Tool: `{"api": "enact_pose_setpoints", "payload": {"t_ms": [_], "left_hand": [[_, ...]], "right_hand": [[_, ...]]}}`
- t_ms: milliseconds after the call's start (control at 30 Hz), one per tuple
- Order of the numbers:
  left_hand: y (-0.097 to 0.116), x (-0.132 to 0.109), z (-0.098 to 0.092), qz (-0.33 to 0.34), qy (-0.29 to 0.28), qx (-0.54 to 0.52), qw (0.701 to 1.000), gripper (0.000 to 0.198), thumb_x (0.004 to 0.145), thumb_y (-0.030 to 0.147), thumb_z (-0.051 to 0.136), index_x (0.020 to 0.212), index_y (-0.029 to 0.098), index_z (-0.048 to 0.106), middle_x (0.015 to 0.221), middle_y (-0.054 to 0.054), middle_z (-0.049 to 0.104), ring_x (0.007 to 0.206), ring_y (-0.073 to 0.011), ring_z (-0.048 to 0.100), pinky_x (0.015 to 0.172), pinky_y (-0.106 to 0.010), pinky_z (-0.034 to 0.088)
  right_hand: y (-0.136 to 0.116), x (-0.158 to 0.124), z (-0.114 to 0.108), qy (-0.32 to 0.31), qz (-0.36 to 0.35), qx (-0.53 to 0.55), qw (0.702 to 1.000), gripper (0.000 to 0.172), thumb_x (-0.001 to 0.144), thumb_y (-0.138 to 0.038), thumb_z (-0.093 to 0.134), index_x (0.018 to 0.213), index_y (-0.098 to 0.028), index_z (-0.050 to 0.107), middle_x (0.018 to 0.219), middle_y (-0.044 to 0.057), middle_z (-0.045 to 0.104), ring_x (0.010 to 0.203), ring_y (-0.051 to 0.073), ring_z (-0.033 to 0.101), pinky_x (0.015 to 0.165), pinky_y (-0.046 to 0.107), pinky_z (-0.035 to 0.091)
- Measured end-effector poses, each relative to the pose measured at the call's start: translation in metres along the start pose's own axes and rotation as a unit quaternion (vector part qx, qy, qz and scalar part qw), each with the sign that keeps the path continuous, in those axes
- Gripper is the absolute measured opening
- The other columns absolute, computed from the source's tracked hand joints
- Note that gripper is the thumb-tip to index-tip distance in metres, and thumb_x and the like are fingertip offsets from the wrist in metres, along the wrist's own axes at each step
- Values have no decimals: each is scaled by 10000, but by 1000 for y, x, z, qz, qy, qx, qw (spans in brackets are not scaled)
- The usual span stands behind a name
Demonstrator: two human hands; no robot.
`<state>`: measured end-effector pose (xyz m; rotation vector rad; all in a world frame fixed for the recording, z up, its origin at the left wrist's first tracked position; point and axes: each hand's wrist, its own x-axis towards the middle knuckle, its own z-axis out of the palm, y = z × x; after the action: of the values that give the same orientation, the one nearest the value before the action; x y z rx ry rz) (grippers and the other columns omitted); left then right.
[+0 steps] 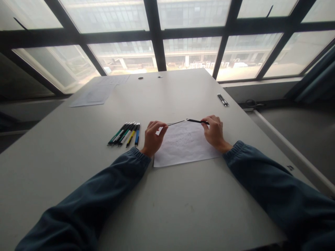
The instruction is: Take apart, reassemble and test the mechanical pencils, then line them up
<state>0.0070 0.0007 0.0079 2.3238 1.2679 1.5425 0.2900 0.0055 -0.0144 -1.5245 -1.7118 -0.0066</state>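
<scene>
My right hand is closed around a black pen barrel held just above a white sheet of paper with faint scribbles. My left hand pinches a thin dark rod, which looks like the pen's refill and meets the barrel's tip. Both hands hover over the sheet's far edge. A row of several pens with green, yellow and blue barrels lies on the grey table just left of my left hand.
Two more dark pens lie near the table's right edge. Loose sheets of paper sit at the far left corner. Two small round holes mark the far edge. Large windows rise behind the table.
</scene>
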Motion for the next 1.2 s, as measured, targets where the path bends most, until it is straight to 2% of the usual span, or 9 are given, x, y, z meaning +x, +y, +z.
{"api": "enact_pose_setpoints", "payload": {"t_ms": [400,600,733,900,1000,1067,1200], "left_hand": [[-6,-3,3,-19,-60,7,998,171,958,337,626,870,206,691,840,-34,697,862,-187,608,773,-325,505],[-6,-2,3,-22,-82,7,996,189,970,337,603,862,206,687,821,-32,688,846,-185,607,762,-318,498],[-7,-2,3,-18,-80,1,997,173,968,328,611,867,210,687,816,-27,685,841,-183,605,758,-317,495],[-7,-2,3,-6,-84,-5,996,176,965,339,616,871,208,686,819,-29,688,842,-187,606,779,-329,501],[-4,-1,3,18,-100,-17,995,172,964,340,622,874,210,690,845,-34,704,847,-187,609,807,-339,503],[-2,0,3,36,-110,-30,993,162,956,343,637,876,214,694,862,-35,716,849,-186,612,809,-340,504],[1,0,3,50,-128,-45,989,154,941,349,659,872,219,702,871,-38,727,854,-188,619,821,-346,513]], "right_hand": [[4,-1,5,-82,-10,-30,996,144,932,-207,605,977,-224,740,1010,95,726,1037,302,567,914,469,331],[5,-2,5,-95,-19,-48,994,117,933,-222,603,917,-221,719,997,103,739,1028,309,568,921,483,324],[2,-1,3,-71,-27,-47,996,176,947,-203,566,1052,-209,707,1065,116,724,1049,317,572,930,485,350],[-8,0,-4,-22,-113,38,993,262,1011,-274,491,1212,-208,646,1148,111,696,1075,284,581,936,436,409],[-13,0,-7,-52,-191,84,977,283,1014,-370,521,1220,-229,654,1160,96,697,1068,261,592,950,419,419],[-13,0,-7,-85,-233,94,964,259,1004,-391,549,1164,-241,687,1098,81,717,1021,249,601,951,418,413],[-13,0,-7,-157,-250,77,952,245,1029,-353,507,1047,-262,734,958,50,729,944,225,600,960,411,391]]}}
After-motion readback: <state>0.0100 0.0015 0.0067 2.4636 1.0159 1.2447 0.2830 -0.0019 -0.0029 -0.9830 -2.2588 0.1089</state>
